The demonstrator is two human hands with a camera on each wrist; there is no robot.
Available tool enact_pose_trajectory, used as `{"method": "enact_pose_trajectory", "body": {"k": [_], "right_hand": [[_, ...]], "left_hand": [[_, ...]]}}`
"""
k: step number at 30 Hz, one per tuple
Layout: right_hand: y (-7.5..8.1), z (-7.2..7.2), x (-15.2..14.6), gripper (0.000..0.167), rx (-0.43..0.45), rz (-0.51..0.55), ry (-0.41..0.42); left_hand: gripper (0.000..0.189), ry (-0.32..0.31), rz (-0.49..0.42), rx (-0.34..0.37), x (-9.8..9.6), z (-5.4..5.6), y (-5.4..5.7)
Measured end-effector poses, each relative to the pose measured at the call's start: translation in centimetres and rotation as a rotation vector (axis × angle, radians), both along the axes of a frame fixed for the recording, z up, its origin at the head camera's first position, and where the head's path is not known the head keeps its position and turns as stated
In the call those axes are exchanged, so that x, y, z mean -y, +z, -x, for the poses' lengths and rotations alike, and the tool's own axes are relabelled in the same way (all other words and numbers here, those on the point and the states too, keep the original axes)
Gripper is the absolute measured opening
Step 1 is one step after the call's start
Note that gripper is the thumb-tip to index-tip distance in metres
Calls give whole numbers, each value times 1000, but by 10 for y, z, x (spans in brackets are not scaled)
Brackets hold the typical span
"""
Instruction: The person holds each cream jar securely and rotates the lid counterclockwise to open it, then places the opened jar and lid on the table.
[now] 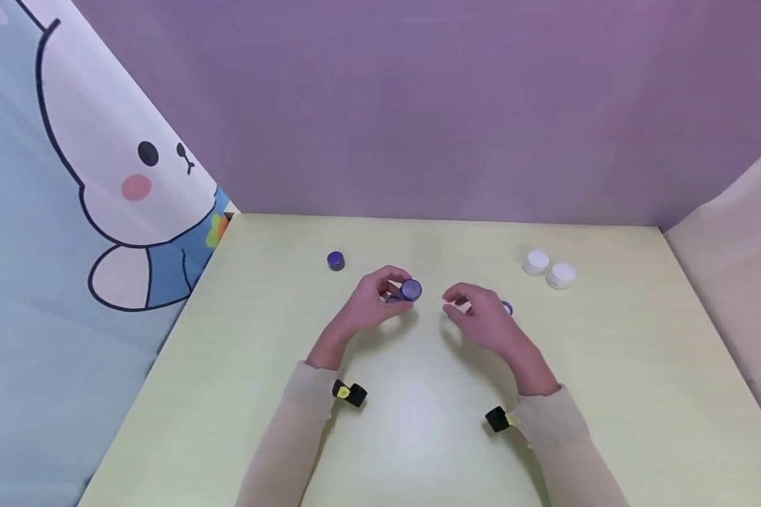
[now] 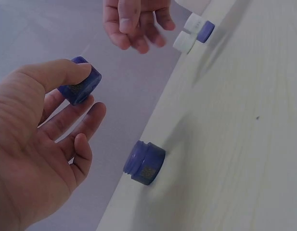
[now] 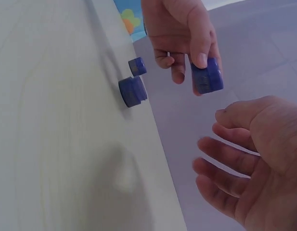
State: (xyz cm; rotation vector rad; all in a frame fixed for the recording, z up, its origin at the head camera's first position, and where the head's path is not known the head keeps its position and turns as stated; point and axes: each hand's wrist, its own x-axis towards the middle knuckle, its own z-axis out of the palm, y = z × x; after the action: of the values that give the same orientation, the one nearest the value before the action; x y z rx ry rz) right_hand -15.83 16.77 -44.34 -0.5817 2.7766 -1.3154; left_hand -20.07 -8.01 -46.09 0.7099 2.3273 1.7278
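My left hand (image 1: 375, 299) pinches a small dark blue jar (image 3: 207, 76) between thumb and fingers, above the table. Below that hand, an uncovered blue jar (image 2: 147, 162) with a threaded neck stands on the table, mostly hidden in the head view. My right hand (image 1: 482, 315) is held to the right of the jar, apart from it, fingers loosely bent with nothing between them. Behind the right hand a blue-rimmed round piece (image 1: 507, 308) peeks out, largely covered. A small blue round piece (image 1: 336, 260) sits farther back on the left; I cannot tell whether it is a lid.
Two white round containers (image 1: 536, 262) stand side by side at the back right of the pale table (image 1: 412, 436). A purple wall (image 1: 418, 113) rises along the far edge. A printed cloth (image 1: 120, 211) hangs on the left, a pale one (image 1: 735, 282) on the right.
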Motion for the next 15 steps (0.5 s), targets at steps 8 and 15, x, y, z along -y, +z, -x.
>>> {"method": "enact_pose_trajectory", "body": {"k": [8, 15], "right_hand": [[2, -4, -23, 16, 4, 24, -49], [3, -2, -30, 15, 19, 18, -38]], "left_hand": [[42, -21, 46, -13, -8, -4, -9], [42, -54, 104, -48, -14, -5, -15]]}}
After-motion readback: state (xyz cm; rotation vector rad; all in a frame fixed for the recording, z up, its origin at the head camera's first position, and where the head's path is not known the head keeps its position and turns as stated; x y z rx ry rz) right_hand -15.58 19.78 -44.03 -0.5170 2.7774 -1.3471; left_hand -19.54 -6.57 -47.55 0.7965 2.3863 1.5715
